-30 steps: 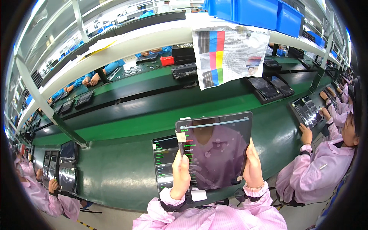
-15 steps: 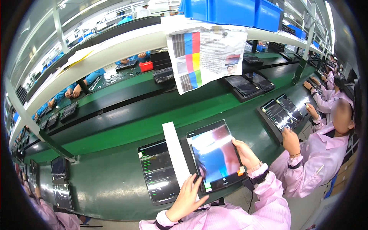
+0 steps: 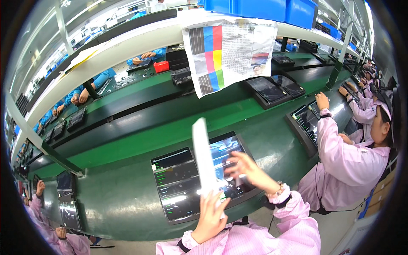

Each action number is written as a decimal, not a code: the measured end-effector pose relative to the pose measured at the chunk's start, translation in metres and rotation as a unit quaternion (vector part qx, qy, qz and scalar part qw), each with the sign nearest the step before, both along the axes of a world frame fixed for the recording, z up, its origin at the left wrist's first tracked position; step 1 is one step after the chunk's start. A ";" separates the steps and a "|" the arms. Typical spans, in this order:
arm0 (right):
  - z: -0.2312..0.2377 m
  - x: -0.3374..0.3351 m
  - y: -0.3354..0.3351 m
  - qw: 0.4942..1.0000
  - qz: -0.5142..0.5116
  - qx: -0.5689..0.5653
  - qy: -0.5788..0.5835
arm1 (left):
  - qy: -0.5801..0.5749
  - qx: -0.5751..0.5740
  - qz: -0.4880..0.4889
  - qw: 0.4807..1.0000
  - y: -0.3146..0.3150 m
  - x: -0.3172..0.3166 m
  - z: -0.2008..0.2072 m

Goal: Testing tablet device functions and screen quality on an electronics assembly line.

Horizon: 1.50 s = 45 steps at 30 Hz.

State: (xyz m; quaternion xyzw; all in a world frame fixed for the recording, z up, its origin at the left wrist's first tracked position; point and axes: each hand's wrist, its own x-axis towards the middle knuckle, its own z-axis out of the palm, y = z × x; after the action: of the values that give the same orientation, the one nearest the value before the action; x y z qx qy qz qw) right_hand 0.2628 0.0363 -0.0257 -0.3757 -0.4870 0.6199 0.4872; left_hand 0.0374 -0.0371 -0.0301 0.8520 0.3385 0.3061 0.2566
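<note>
My left hand (image 3: pixel 209 216) is closed on the lower end of a long white strip (image 3: pixel 203 153), which slants up across the gap between two tablets. The left tablet (image 3: pixel 175 178) has a dark screen with rows of green text. Beside it lies the right tablet (image 3: pixel 222 148), its lit screen showing a bright picture and partly hidden by the strip and my hands. Above that screen my right hand (image 3: pixel 250 173) has its fingers spread and holds nothing; motion blurs the fingertips.
A paper sheet with colour blocks (image 3: pixel 229 59) hangs from the shelf (image 3: pixel 140 42), below blue bins (image 3: pixel 259 10). At the right, a co-worker in pink (image 3: pixel 348 157) sits by more tablets (image 3: pixel 304 121). Two tablets (image 3: pixel 68 212) lie at the left; others stand beyond the green ledge.
My right hand has let go of the right tablet, which now lies flatter, and moved left over its screen. The white strip has shifted right and upward with my left hand.
</note>
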 end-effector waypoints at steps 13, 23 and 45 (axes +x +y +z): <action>-0.002 0.037 -0.030 0.864 -0.134 0.126 -0.469 | 0.021 0.061 -0.177 0.982 0.007 0.040 0.008; -0.031 0.060 -0.029 0.856 -0.173 0.125 -0.471 | 0.061 0.092 0.036 0.993 0.006 -0.003 -0.016; -0.029 0.063 -0.021 0.872 -0.179 0.069 -0.450 | 0.088 0.129 0.107 0.982 0.006 0.006 -0.030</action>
State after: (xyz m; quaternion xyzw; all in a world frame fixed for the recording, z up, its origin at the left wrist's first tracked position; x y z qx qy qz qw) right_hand 0.3256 0.0155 -0.0551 -0.6603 -0.6196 0.2504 0.3428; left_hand 0.0434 -0.0307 -0.0599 0.8604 0.4067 0.2967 0.0791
